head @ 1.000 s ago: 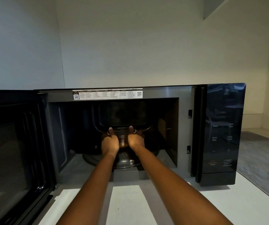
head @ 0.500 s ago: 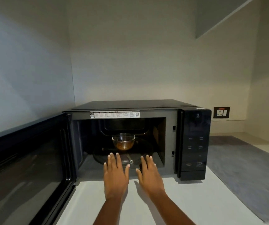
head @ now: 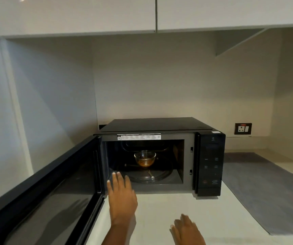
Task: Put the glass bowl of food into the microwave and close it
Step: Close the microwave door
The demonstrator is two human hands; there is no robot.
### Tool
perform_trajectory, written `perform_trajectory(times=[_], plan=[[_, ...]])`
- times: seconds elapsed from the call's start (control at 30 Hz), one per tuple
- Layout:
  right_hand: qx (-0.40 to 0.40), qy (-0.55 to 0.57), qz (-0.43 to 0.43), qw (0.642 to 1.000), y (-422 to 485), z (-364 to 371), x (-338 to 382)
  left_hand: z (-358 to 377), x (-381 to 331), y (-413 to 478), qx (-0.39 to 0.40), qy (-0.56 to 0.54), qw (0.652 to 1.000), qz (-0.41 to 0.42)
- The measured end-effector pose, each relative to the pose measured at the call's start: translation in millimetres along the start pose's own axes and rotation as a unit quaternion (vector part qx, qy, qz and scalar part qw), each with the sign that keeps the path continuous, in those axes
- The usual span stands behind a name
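— Bowl placement looks finished, yes? Where does it sit?

— The glass bowl (head: 144,159), with brownish food in it, stands upright on the turntable (head: 161,175) inside the microwave (head: 159,126), toward the back of the cavity and roughly centred. Nothing touches it.

— And the hands?

— Both are outside the microwave, over the white tabletop (head: 221,218) in front of it. The left hand (head: 122,197) is flat with fingers spread and holds nothing; its fingertips (head: 118,173) reach up by the lower left corner of the microwave's opening, just beside the hinge side of the door (head: 41,200). The right hand (head: 186,230) is lower, further from the microwave, fingers loosely open, also empty, and a little blurred.

— So what remains?

— Closing. The door stands swung wide open to the left of the microwave, clear of the opening. I judge the first half done and the second half not yet begun: neither hand is on the door. The left hand is nearer the door, so it seems the likelier one to swing it shut, though that is only a guess.

— Anything in the door's path?

— Only the left hand itself, as far as I can see.
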State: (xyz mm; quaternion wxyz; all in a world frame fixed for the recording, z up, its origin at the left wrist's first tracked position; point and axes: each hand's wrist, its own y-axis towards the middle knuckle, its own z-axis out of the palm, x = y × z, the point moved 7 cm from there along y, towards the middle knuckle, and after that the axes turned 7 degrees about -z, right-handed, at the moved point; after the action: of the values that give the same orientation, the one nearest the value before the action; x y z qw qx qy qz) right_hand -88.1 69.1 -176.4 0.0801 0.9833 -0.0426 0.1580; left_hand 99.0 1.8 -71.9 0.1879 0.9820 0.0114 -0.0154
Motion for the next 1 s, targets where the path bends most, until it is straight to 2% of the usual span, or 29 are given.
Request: perform_trajectory(times=[0.13, 0.23, 0.33, 0.47, 0.67, 0.83, 1.0], plan=[[0.034, -0.015, 0.000, 0.999, -10, -3, 2, -70, 26, 11, -0.068, 0.032, 0.996, -0.049], [0.040, -0.012, -0.031, 0.999, -14, -12, 13, -111, 49, 19, -0.094, 0.071, 0.987, -0.113], [0.058, 0.002, -0.050, 0.997, -16, -19, 22, -134, 74, 25, -0.072, 0.117, 0.975, -0.175], [0.056, 0.026, -0.060, 0.996, -20, -25, 32, -139, 103, 27, 0.012, 0.171, 0.957, -0.234], [0.008, 0.085, -0.045, 0.995, -17, -53, 39, -145, 111, 36, 0.082, 0.109, 0.967, -0.214], [-0.036, 0.109, -0.074, 0.991, -15, -87, 55, -148, 95, 44, 0.198, 0.103, 0.967, -0.119], [-0.091, 0.234, -0.106, 0.962, -17, -148, 73, -159, 57, 39, 0.252, 0.094, 0.962, -0.053]])
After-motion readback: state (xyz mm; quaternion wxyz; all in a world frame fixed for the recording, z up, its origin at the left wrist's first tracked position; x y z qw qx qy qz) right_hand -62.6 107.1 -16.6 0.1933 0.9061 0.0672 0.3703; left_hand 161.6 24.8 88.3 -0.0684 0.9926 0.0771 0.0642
